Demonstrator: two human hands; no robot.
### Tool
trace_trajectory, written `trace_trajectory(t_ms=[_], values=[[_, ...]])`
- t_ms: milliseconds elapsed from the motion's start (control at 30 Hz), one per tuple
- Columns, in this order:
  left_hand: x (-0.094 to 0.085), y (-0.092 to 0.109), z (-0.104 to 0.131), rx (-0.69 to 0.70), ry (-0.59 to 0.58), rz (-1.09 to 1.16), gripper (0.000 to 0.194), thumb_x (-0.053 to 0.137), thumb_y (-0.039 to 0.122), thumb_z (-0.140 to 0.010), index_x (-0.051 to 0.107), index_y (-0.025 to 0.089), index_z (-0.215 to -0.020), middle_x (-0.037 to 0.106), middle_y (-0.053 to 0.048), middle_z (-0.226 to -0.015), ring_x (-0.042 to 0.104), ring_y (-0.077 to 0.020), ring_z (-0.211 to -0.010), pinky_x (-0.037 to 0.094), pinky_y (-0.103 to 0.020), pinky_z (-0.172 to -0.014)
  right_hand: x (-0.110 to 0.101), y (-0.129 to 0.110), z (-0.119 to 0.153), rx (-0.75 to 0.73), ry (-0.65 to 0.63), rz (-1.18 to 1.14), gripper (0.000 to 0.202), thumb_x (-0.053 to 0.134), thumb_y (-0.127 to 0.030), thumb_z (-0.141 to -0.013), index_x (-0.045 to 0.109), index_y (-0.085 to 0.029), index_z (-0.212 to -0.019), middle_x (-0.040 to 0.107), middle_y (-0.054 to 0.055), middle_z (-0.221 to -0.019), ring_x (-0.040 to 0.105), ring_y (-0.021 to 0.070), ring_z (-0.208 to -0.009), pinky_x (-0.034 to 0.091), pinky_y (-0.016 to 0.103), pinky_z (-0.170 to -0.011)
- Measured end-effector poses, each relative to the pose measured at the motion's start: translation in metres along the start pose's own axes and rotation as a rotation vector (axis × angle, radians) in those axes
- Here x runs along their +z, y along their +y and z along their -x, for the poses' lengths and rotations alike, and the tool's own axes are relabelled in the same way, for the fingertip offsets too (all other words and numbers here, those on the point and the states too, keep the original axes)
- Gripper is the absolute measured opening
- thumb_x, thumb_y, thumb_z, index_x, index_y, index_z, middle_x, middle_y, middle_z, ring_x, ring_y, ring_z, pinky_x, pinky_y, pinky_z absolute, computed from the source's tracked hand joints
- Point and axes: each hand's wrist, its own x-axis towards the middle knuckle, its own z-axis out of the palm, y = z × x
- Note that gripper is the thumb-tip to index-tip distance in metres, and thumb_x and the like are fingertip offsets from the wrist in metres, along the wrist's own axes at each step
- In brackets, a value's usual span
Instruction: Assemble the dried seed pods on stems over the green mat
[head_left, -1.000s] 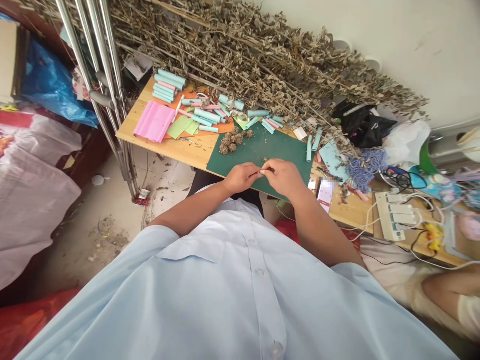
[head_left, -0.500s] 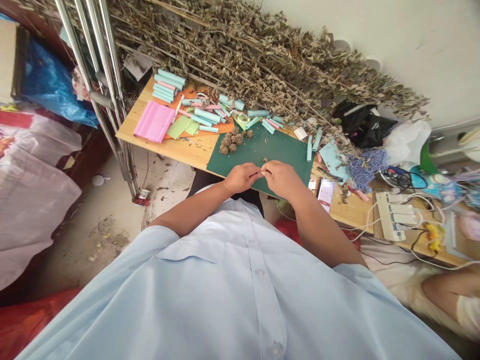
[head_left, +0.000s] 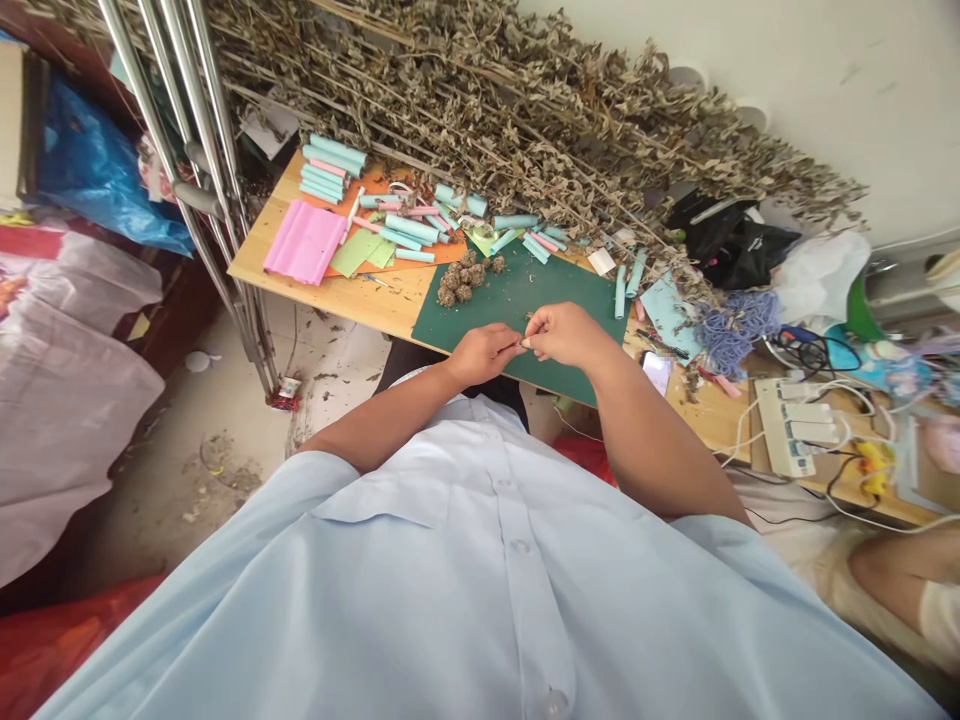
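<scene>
My left hand (head_left: 486,353) is closed in a pinch over the near edge of a dark green mat (head_left: 566,300). Close against its fingertips, my right hand (head_left: 561,332) also pinches, with thumb and forefinger together. Whatever lies between the fingertips is too small to make out. Beyond my left hand, a heap of brown, crumbly balls (head_left: 460,279) sits on the mat. A small brown crumb of the same look lies just behind my right fingers. Rolled blue paper tubes (head_left: 409,233) and pink ones lie scattered behind the balls.
Dried leafy stalks (head_left: 480,120) are piled along the back. Metal crutches (head_left: 202,170) lean at the left table end, near pink paper (head_left: 305,242). At right are a phone (head_left: 657,373), blue yarn (head_left: 739,318) and a power strip (head_left: 787,428). Another person's leg (head_left: 889,575) shows lower right.
My right hand has lifted and tilted slightly, its fingers more bent, and its forearm has shifted right over part of the phone. My left hand stays nearly still.
</scene>
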Motion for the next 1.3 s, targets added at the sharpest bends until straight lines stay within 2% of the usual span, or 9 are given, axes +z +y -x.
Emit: trace_trajectory(t_ms=[167,433,633,833,1000,1100,1200,1300], values=[[0.000,0.000,0.000,-0.011,-0.007,-0.002,0.047,0.042,0.051,-0.111,0.075,0.017,-0.104,0.073,-0.011,-0.094,0.068,-0.0200,-0.091,0.052,-0.032,-0.081,-0.007,-0.013,-0.011,0.094,-0.111,-0.022,0.017,0.082,-0.012,-0.065,0.067,-0.019,-0.063,0.066,0.002,-0.053,0.069,0.0201,-0.057,0.056,0.028,-0.054],[0.000,0.000,0.000,-0.020,-0.018,-0.013,0.049,0.042,0.053,-0.111,0.075,0.017,-0.104,0.071,-0.010,-0.091,0.066,-0.0192,-0.087,0.050,-0.030,-0.079,-0.009,-0.017,-0.031,0.088,-0.228,0.036,0.028,0.092,-0.020,-0.058,0.063,-0.022,-0.055,0.062,0.002,-0.047,0.067,0.0216,-0.054,0.060,0.033,-0.050],[0.000,-0.002,-0.001,-0.004,-0.021,-0.018,0.048,0.043,0.052,-0.111,0.075,0.017,-0.102,0.070,-0.010,-0.090,0.066,-0.0190,-0.086,0.049,-0.030,-0.079,-0.009,-0.026,-0.034,0.124,-0.241,0.127,0.032,0.093,-0.021,-0.056,0.061,-0.022,-0.051,0.061,0.003,-0.047,0.066,0.0233,-0.051,0.060,0.038,-0.050],[0.000,-0.003,-0.001,-0.013,-0.008,-0.028,0.048,0.042,0.051,-0.111,0.074,0.017,-0.100,0.069,-0.009,-0.088,0.065,-0.0190,-0.085,0.050,-0.030,-0.079,-0.008,-0.027,-0.033,0.066,-0.241,0.162,0.029,0.091,-0.021,-0.057,0.062,-0.022,-0.053,0.057,0.001,-0.043,0.063,0.0208,-0.048,0.055,0.032,-0.047],[-0.001,-0.001,-0.001,-0.022,0.003,-0.045,0.046,0.044,0.050,-0.111,0.074,0.017,-0.099,0.070,-0.010,-0.089,0.066,-0.0189,-0.085,0.050,-0.030,-0.079,-0.011,-0.008,-0.021,-0.010,-0.120,0.032,0.018,0.088,-0.024,-0.066,0.070,-0.021,-0.068,0.068,0.001,-0.057,0.068,0.0197,-0.056,0.052,0.027,-0.051],[0.000,-0.002,0.000,-0.025,0.012,-0.037,0.043,0.047,0.049,-0.110,0.074,0.017,-0.103,0.072,-0.010,-0.094,0.068,-0.0196,-0.090,0.052,-0.031,-0.083,-0.009,0.010,-0.009,-0.054,0.004,-0.094,0.014,0.082,-0.028,-0.076,0.073,-0.020,-0.082,0.072,0.003,-0.066,0.070,0.0185,-0.062,0.053,0.026,-0.057],[0.002,-0.005,0.000,-0.030,0.021,-0.028,0.039,0.049,0.047,-0.110,0.074,0.018,-0.107,0.074,-0.011,-0.100,0.069,-0.0201,-0.094,0.054,-0.032,-0.086,0.000,0.028,0.005,-0.132,0.127,-0.128,0.015,0.074,-0.031,-0.084,0.075,-0.019,-0.091,0.074,0.003,-0.074,0.071,0.0178,-0.068,0.055,0.029,-0.067],[0.003,-0.006,0.001,-0.028,0.015,-0.023,0.038,0.049,0.045,-0.110,0.075,0.018,-0.106,0.074,-0.011,-0.099,0.069,-0.0203,-0.094,0.053,-0.032,-0.086,0.018,0.044,0.015,-0.260,0.232,-0.087,0.021,0.073,-0.035,-0.084,0.077,-0.021,-0.099,0.077,0.003,-0.085,0.070,0.0185,-0.075,0.056,0.033,-0.077]])
